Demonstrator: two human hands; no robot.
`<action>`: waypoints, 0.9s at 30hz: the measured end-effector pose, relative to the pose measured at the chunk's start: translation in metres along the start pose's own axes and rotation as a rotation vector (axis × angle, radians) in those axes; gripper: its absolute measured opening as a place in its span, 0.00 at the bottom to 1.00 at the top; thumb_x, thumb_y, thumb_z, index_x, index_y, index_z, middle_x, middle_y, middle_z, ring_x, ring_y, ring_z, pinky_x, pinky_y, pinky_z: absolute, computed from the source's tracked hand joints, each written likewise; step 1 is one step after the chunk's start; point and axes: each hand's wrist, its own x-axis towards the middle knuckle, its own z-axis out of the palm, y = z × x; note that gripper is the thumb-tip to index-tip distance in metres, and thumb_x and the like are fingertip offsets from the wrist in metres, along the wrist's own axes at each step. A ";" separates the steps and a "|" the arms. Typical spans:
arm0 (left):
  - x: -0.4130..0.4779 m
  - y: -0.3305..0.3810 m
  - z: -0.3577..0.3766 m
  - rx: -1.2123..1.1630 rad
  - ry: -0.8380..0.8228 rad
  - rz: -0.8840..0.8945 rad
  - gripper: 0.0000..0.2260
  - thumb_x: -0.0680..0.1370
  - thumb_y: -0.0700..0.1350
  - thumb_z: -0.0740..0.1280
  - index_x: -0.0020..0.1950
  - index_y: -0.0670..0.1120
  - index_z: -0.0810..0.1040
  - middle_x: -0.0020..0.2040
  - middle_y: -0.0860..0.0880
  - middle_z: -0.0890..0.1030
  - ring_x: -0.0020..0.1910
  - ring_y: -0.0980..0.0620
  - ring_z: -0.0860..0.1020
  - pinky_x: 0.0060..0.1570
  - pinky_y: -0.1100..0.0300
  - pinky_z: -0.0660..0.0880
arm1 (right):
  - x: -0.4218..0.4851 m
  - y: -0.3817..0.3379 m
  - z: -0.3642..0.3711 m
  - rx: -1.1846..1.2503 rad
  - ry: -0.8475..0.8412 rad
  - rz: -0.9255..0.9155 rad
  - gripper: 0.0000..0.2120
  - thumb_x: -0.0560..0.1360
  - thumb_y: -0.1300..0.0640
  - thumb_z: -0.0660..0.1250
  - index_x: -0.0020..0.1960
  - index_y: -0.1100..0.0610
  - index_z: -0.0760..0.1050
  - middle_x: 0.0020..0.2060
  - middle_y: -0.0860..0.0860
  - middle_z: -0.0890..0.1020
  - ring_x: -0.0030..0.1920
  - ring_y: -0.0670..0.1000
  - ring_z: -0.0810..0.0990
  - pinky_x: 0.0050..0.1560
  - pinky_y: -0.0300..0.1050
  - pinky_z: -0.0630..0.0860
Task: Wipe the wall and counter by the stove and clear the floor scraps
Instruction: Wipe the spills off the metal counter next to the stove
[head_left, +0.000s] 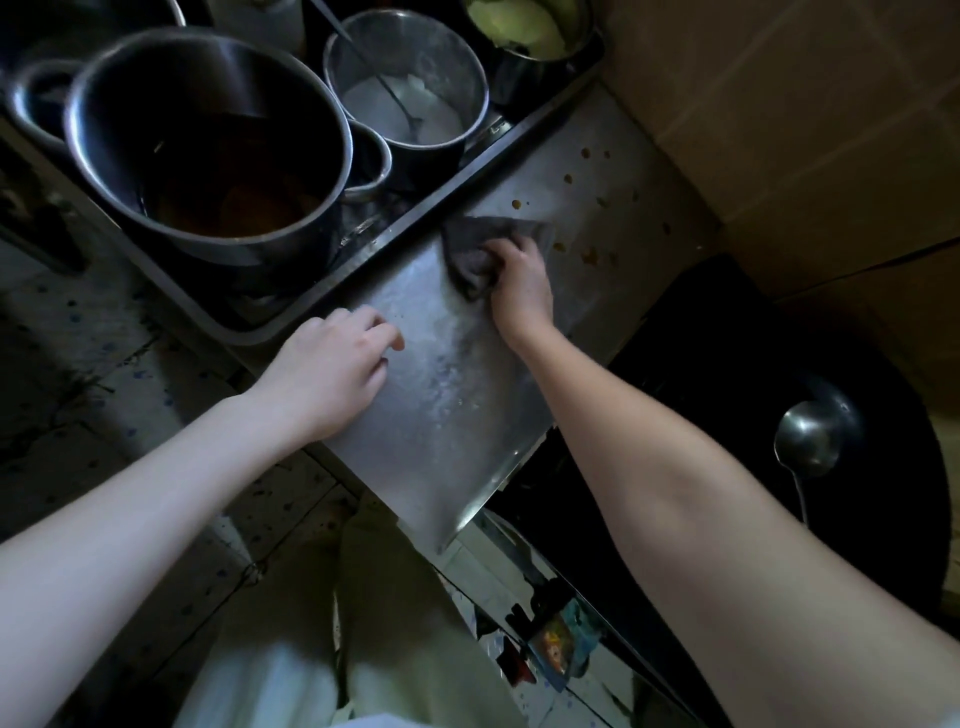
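Two hands over a steel worktop (441, 395) beside the stove; one wipes, one braces. Right hand (521, 283) is closed on a bunched grey cloth (470, 249), fingers curled into its folds and pressing it flat on the worktop near the far end; the cloth spreads out ahead of and to the left of the knuckles, its free corner pointing toward the wall (779, 130). Left hand (332, 374) holds nothing; it rests loosely curled, fingertips on the near-left part of the worktop, apparently as a support. Orange-brown spots (571, 208) lie on the worktop just beyond and to the right of the cloth, scattered toward the corner where worktop meets wall; the nearest ones sit just beside the cloth's right edge. The worktop's long axis runs from the person's body diagonally up and right toward that corner, between the black tray (415, 218) of pots on the left and the dark wok (753, 415) with a ladle (805, 441) on the right. Judged from this layout, the coming stroke calls for pushing the cloth forward and rightward along that axis; the right hand is much the nearer to the spots. Scraps (558, 644) lie on the floor below, not yet cleared.
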 end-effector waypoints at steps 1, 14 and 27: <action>-0.001 -0.003 0.000 0.001 0.001 -0.005 0.12 0.78 0.45 0.60 0.60 0.48 0.75 0.59 0.48 0.75 0.55 0.47 0.74 0.51 0.53 0.70 | 0.011 0.003 -0.002 -0.071 0.020 -0.003 0.16 0.79 0.56 0.56 0.63 0.52 0.74 0.68 0.50 0.70 0.66 0.51 0.69 0.55 0.38 0.63; 0.016 0.001 -0.002 0.009 -0.014 0.009 0.13 0.78 0.45 0.59 0.62 0.48 0.74 0.60 0.47 0.75 0.57 0.46 0.73 0.52 0.53 0.70 | -0.016 0.024 -0.016 -0.101 -0.068 -0.044 0.20 0.72 0.66 0.59 0.63 0.56 0.73 0.66 0.58 0.71 0.63 0.61 0.72 0.54 0.52 0.76; 0.041 0.010 -0.003 -0.012 0.039 0.014 0.12 0.79 0.47 0.58 0.63 0.51 0.72 0.60 0.50 0.74 0.58 0.49 0.73 0.54 0.56 0.69 | 0.075 0.033 -0.031 0.032 -0.021 0.179 0.18 0.77 0.63 0.53 0.63 0.53 0.73 0.64 0.58 0.72 0.62 0.60 0.72 0.60 0.44 0.66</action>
